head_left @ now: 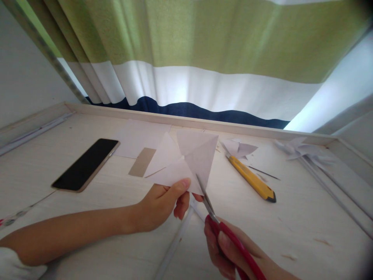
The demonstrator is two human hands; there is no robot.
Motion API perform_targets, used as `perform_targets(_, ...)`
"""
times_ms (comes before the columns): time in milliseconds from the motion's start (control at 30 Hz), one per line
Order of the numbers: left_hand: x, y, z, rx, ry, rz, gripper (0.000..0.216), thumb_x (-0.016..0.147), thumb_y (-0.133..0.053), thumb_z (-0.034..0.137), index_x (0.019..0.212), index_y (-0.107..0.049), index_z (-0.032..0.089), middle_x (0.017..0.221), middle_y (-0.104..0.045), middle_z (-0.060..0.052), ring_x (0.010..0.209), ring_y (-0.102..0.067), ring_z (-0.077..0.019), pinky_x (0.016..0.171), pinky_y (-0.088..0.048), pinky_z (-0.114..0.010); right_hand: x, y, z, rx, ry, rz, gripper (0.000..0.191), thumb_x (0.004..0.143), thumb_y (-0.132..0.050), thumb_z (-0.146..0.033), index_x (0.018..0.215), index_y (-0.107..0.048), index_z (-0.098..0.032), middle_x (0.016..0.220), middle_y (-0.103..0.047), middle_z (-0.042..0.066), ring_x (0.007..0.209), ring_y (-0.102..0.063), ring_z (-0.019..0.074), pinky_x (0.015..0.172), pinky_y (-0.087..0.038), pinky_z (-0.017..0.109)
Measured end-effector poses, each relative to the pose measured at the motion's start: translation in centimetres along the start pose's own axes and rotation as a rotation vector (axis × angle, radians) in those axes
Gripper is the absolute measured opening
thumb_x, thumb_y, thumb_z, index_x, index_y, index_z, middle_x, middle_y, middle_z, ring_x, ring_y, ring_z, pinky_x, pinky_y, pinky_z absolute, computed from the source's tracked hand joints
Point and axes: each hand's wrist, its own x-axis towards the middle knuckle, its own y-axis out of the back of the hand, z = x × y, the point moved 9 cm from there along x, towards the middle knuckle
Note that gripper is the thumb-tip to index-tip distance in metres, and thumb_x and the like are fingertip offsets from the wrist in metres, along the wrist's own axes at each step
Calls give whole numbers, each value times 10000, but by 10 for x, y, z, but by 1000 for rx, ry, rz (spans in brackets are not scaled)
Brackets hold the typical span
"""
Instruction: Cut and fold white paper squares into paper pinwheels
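My left hand pinches the lower edge of a white paper square, thumb on top and fingers beneath. Creases run across the square towards its middle, and slits part its left side and upper edge. In my right hand is a pair of scissors with red handles. Their blades lie over the paper's lower right corner, pointing up towards its centre. Whether the blades are fully closed is hard to make out. A rolled paper stick lies on the table below the hands.
A black phone lies at left, beside a white sheet and a brown card strip. To the right are a yellow utility knife, paper scraps, a thin dark rod and a paper pinwheel. A raised rim borders the table before a curtain.
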Motion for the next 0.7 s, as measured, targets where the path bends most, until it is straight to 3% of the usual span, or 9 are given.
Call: perform_targets(700, -1, 0, 2, 44, -32, 6, 510, 835, -300, 393, 392, -428, 174, 414, -442, 20, 447, -439, -97, 565, -423, -204, 0, -1, 1, -111, -20, -54, 446, 727, -436, -612, 656, -343, -182, 473, -275, -94, 382, -224, 22, 355, -172, 173)
